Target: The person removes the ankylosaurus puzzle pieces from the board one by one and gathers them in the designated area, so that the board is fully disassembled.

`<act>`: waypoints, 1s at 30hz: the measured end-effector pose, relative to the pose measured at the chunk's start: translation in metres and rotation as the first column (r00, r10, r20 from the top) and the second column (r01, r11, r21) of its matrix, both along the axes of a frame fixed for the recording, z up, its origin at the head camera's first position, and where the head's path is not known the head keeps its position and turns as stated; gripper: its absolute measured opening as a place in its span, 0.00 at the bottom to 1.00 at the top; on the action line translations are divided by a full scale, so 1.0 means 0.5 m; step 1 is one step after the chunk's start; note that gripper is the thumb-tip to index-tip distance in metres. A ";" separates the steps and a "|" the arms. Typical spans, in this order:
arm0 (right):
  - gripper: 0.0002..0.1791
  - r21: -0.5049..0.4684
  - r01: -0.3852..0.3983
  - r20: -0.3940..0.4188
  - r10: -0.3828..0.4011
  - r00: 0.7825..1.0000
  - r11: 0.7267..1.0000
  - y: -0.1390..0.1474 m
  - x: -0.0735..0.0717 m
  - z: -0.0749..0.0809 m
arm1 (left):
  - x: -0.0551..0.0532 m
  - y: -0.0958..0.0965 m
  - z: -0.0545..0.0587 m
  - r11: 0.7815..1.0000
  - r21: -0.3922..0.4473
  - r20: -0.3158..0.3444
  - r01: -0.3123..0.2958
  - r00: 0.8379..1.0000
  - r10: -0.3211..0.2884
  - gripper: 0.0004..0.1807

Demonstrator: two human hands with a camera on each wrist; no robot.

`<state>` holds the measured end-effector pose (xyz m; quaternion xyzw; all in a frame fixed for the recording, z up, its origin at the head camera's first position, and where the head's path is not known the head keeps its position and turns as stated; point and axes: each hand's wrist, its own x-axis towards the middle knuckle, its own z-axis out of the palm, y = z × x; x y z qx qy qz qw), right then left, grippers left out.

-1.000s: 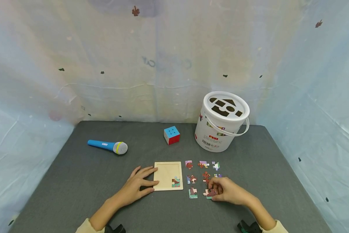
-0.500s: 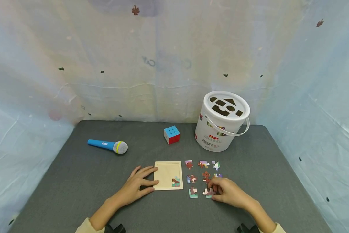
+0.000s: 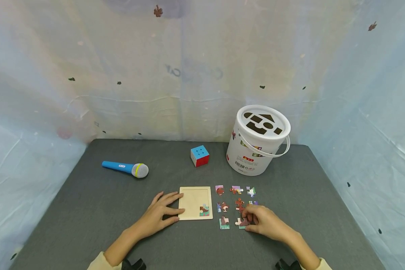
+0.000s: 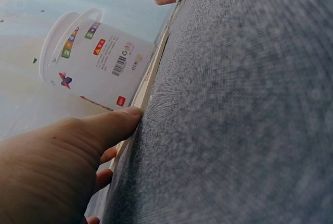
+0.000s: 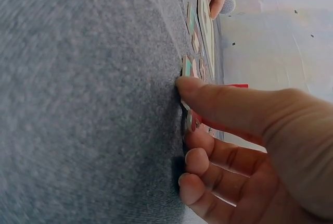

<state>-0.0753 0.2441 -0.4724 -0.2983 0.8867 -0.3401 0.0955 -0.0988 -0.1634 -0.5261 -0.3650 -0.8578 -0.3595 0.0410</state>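
Observation:
My left hand (image 3: pixel 161 212) lies with spread, fairly straight fingers on the left edge of a shallow wooden puzzle tray (image 3: pixel 191 204). One jigsaw piece (image 3: pixel 204 210) sits in the tray's lower right corner. To the right of the tray, my right hand (image 3: pixel 264 223) pinches a brown and green jigsaw piece (image 3: pixel 241 222) between thumb and index finger. In the right wrist view that piece (image 5: pixel 193 121) is partly covered by the thumb, close to the cloth. Other loose pieces, such as one at the front (image 3: pixel 224 222) and a brown one (image 3: pixel 239 204), lie in rows beside the tray.
A white bucket (image 3: pixel 247 159) with a shape-cutout lid stands at the back right. Left of it is a puzzle cube (image 3: pixel 200 156). A blue toy microphone (image 3: pixel 124 168) lies at the left on the grey tabletop (image 3: pixel 155 243). Patterned sheeting surrounds the table's back and sides.
My right hand and the piece under its fingers have shifted very slightly to the left. The left hand and the tray have stayed in place.

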 end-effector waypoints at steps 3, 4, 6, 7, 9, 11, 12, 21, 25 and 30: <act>0.15 -0.013 -0.005 0.011 0.005 1.000 1.000 0.000 0.000 0.000 | -0.001 0.000 0.001 1.000 -0.003 0.002 0.001 1.000 -0.001 0.18; 0.15 -0.014 -0.004 0.019 0.004 1.000 1.000 -0.001 -0.001 0.000 | -0.001 0.000 0.002 1.000 -0.002 0.005 0.002 1.000 -0.002 0.18; 0.15 -0.015 -0.002 0.035 0.003 0.999 1.000 -0.001 -0.001 -0.001 | -0.001 0.001 0.003 1.000 -0.004 0.005 0.004 1.000 -0.004 0.18; 0.15 -0.015 -0.001 0.041 0.002 0.999 1.000 -0.001 -0.002 0.000 | -0.001 0.001 0.004 1.000 -0.006 0.007 0.004 1.000 -0.004 0.18; 0.15 -0.016 0.002 0.055 -0.002 0.998 1.000 -0.001 -0.002 0.000 | -0.001 0.001 0.005 1.000 -0.008 0.014 0.005 1.000 -0.005 0.18; 0.15 -0.021 0.004 0.067 -0.002 0.998 1.000 -0.001 -0.001 0.001 | 0.000 0.002 0.007 1.000 -0.013 0.019 0.005 1.000 -0.004 0.19; 0.15 -0.021 0.005 0.070 -0.004 0.998 1.000 -0.001 -0.001 0.001 | 0.000 0.002 0.007 1.000 -0.014 0.021 0.004 1.000 -0.004 0.19; 0.15 -0.017 -0.018 0.007 0.018 1.000 1.000 -0.003 -0.007 0.009 | 0.002 0.001 0.007 1.000 -0.016 0.012 0.002 1.000 -0.002 0.19; 0.14 0.009 -0.024 -0.056 0.024 0.998 1.000 -0.022 -0.019 0.019 | 0.002 0.001 0.006 1.000 -0.013 0.009 0.000 1.000 0.000 0.18; 0.13 0.029 -0.054 -0.082 0.056 0.995 0.998 -0.070 -0.038 0.029 | 0.000 0.000 0.003 1.000 -0.009 0.007 0.001 1.000 -0.001 0.18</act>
